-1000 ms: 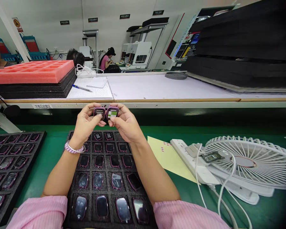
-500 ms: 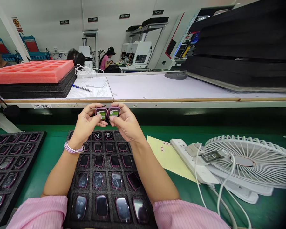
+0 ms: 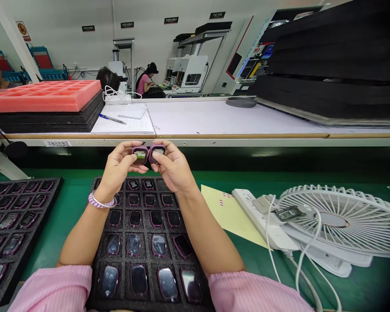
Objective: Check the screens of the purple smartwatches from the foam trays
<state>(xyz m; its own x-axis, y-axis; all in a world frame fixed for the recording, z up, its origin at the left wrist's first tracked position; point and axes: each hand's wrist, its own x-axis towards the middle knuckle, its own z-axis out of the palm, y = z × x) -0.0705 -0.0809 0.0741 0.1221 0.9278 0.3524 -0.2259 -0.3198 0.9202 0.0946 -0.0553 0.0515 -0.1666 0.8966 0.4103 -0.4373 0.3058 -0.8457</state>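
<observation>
Two purple-framed smartwatch bodies are held side by side above the far end of a black foam tray [image 3: 125, 255]. My left hand [image 3: 118, 167] is closed on the left smartwatch [image 3: 140, 157], its thumb on the screen, which shows a green and white display. The right smartwatch [image 3: 158, 150] is gripped in my right hand [image 3: 175, 167], the thumb over the lower part of its screen, where white text shows. Between my forearms, the tray's compartments hold several similar dark-screened watches.
Another foam tray [image 3: 48, 206] of watches lies at the left. To the right are a yellow sheet [image 3: 232, 216], a white power strip [image 3: 263, 221] with cables and a white fan [image 3: 338, 221]. Foam stacks, a pen [image 3: 112, 118] and paper occupy the raised shelf [image 3: 195, 117]. Co-workers sit beyond.
Both screens have changed: the left shows less green, and the right has gone from green to mostly dark with white text. My right thumb has shifted slightly up its screen.
</observation>
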